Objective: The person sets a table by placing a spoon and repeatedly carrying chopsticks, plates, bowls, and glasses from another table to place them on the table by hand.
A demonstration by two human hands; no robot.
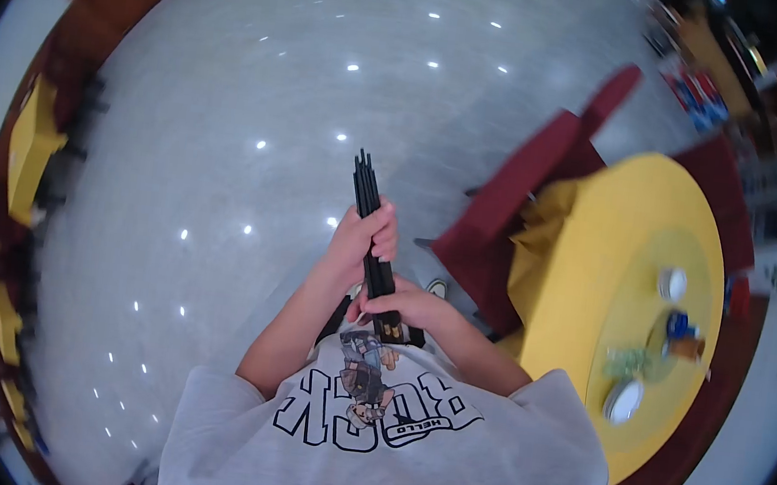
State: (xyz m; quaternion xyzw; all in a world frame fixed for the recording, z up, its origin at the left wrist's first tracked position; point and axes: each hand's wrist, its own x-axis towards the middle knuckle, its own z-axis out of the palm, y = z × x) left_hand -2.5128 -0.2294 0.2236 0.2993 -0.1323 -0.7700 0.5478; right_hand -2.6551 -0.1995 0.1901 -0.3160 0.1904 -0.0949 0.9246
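A bundle of black chopsticks (366, 183) is held in front of my body, with the thin ends pointing away from me. My left hand (367, 236) is closed around the middle of the bundle. Closer to my waist, my right hand (406, 303) grips the thick ends, where small gold-coloured marks show. Part of the right hand's fingers is hidden behind the bundle. Something dark lies against my waist just below the hands; its kind cannot be made out.
To my right stands a round table with a yellow cloth (584, 273). On it are stacked white dishes (624, 401), another white stack (673, 284) and clear glasses (627, 362). Dark red chairs (505, 217) stand beside it. More yellow-covered tables (30, 153) line the far left.
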